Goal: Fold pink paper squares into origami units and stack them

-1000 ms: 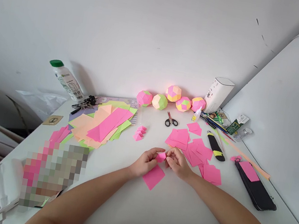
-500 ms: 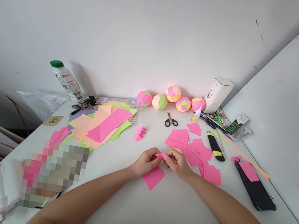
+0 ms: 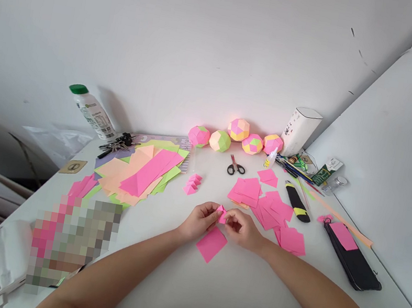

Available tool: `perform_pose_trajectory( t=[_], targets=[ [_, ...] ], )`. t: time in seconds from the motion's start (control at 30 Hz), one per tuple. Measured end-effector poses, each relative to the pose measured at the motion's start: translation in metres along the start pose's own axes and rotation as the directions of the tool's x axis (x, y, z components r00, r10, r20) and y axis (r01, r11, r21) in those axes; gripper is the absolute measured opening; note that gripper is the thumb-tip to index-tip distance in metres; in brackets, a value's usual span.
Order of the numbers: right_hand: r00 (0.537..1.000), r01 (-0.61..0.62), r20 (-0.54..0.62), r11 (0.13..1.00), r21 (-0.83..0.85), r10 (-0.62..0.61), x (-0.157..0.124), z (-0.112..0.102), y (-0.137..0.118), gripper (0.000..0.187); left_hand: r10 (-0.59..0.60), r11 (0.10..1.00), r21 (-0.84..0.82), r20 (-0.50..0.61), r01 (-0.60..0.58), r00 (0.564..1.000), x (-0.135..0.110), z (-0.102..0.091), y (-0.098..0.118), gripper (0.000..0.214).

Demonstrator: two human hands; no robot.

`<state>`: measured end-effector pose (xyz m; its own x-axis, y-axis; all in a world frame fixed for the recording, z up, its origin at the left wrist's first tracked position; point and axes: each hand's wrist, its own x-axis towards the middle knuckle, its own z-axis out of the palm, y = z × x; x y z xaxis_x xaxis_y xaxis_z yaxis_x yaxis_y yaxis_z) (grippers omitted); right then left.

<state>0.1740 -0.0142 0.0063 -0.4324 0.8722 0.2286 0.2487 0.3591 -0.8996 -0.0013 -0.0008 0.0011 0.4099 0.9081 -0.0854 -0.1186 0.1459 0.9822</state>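
Between my hands is a small folded piece of pink paper (image 3: pixel 223 215), held above the table. My left hand (image 3: pixel 200 221) pinches its left side between thumb and fingers. On its right side, my right hand (image 3: pixel 243 228) has its fingers closed at the paper's edge. A flat pink paper square (image 3: pixel 211 245) lies on the table just below my hands. Beyond my left hand stands a short row of folded pink paper pieces (image 3: pixel 192 184). Several loose pink paper squares (image 3: pixel 273 211) are spread out past my right hand.
Faceted paper balls (image 3: pixel 220 140) line the wall, with scissors (image 3: pixel 236 166) and a glue bottle (image 3: pixel 270 158) in front. Coloured sheets (image 3: pixel 138 174) are piled at left near a bottle (image 3: pixel 93 113). A utility knife (image 3: pixel 298 202) and black pouch (image 3: pixel 354 262) lie at right.
The folded pink paper has turned from a flat, sideways position to upright, showing a pointed top. My right hand has shifted its fingers to the paper's right edge.
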Motion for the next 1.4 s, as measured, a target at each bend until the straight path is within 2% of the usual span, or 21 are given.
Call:
perform_pose_trajectory(
  t=[0.2,0.33,0.43,0.53,0.8,1.07,1.23,1.4],
  targets=[
    [0.999,0.046,-0.008,0.999,0.000,-0.046,0.001,-0.001,0.003,0.012,-0.030,0.996,0.089,0.053,0.025,0.998,-0.006,0.003,0.009,0.043],
    [0.991,0.126,-0.043,0.989,-0.071,-0.130,0.004,-0.001,0.000,0.009,-0.057,0.988,0.150,0.095,0.043,0.994,-0.010,0.005,0.012,0.044],
    [0.979,0.186,-0.060,0.976,-0.109,-0.193,0.005,0.000,-0.001,0.010,-0.043,0.991,0.131,0.105,0.029,0.994,-0.009,0.004,0.010,0.047],
    [0.975,0.195,-0.088,0.974,-0.116,-0.206,0.005,0.000,0.001,0.012,-0.013,0.993,0.118,0.098,0.001,0.995,-0.008,0.003,0.008,0.049],
    [0.987,0.127,-0.087,0.990,-0.067,-0.133,0.003,-0.001,0.002,0.014,0.011,0.987,0.158,0.105,-0.028,0.994,-0.007,0.001,0.002,0.043],
    [0.997,-0.053,-0.056,0.995,0.081,0.058,0.002,-0.003,-0.001,0.012,0.000,0.984,0.177,0.183,-0.033,0.983,-0.010,0.002,0.008,0.041],
    [0.988,-0.138,-0.039,0.978,0.159,0.146,0.001,-0.003,-0.001,0.015,0.017,0.967,0.246,0.169,-0.059,0.985,-0.012,0.005,0.013,0.041],
    [0.977,-0.186,-0.058,0.956,0.227,0.204,0.003,-0.002,-0.005,0.020,0.010,0.981,0.191,0.146,-0.038,0.989,-0.012,0.006,0.015,0.040]
  ],
)
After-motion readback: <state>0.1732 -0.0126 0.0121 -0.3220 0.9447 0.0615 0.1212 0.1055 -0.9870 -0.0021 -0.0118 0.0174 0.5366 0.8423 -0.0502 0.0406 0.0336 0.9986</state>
